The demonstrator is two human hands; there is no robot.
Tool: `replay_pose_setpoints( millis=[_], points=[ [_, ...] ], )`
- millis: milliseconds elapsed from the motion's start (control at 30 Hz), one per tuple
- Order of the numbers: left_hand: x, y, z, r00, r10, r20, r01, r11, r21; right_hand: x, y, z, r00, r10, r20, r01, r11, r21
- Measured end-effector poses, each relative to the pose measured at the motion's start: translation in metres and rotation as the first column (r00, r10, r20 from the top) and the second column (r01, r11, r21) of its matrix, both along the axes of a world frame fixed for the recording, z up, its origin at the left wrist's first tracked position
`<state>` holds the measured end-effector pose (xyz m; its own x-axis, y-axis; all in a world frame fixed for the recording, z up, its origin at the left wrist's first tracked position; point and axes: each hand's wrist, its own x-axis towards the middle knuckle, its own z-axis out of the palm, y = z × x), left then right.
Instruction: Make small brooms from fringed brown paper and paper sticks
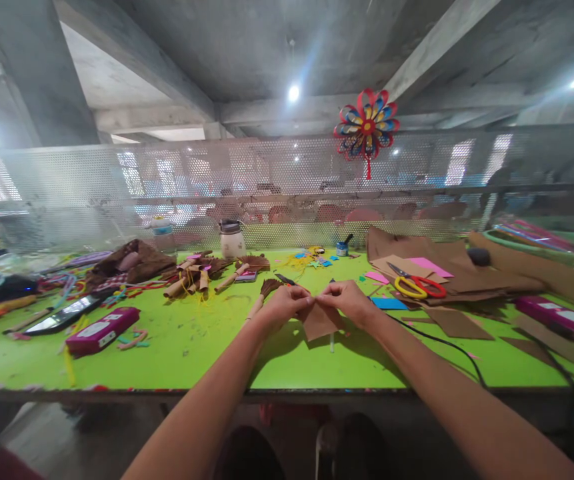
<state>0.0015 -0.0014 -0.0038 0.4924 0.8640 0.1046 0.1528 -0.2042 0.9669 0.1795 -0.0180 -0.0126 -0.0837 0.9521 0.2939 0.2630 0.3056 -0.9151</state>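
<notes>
A small piece of brown paper [319, 323] hangs between my two hands, just above the green table. My left hand [287, 303] pinches its upper left edge, and my right hand [347, 300] pinches the upper right edge. The fingertips of both hands are close together at the top of the paper. Beyond my left hand lies a brown fringed paper piece with a rolled handle [269, 287]. Scissors with yellow and red handles [419, 285] rest on papers to the right of my right hand, near a blue paper [389, 304].
On the green table [181, 357], rolled brown paper pieces [201, 277], a phone [64, 313] and a purple box [103, 330] lie left. Large brown sheets [451, 267], a black cable [447, 341] and another purple box [561, 320] lie right. A jar [231, 239] stands behind.
</notes>
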Motion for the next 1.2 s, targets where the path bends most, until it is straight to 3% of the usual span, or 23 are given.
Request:
replay_pose_setpoints(
  millis=[200,467,667,933,1200],
  points=[
    [-0.0010,-0.0012,0.0006,1.000,0.009,0.022,-0.010,0.999,0.051,-0.0001,-0.0006,-0.0003,0.999,0.019,-0.031,-0.019,1.000,0.011],
    [-0.0019,0.0000,-0.0007,0.998,0.008,0.059,-0.009,1.000,0.021,0.0059,-0.0023,0.0080,0.958,0.108,-0.266,-0.143,0.983,-0.115],
    [-0.0009,0.0012,0.0000,0.998,0.006,0.057,-0.009,0.999,0.054,0.0031,-0.0011,0.0035,0.979,0.067,-0.191,-0.088,0.991,-0.103],
    [-0.0009,0.0024,-0.0002,0.997,-0.049,0.062,0.047,0.998,0.031,0.0035,0.0017,0.0017,0.975,0.060,-0.212,-0.076,0.995,-0.069],
    [-0.0001,-0.0010,0.0027,0.994,-0.026,0.108,0.025,1.000,0.019,0.0018,-0.0035,0.0076,0.946,0.063,-0.318,-0.114,0.983,-0.144]
  ],
)
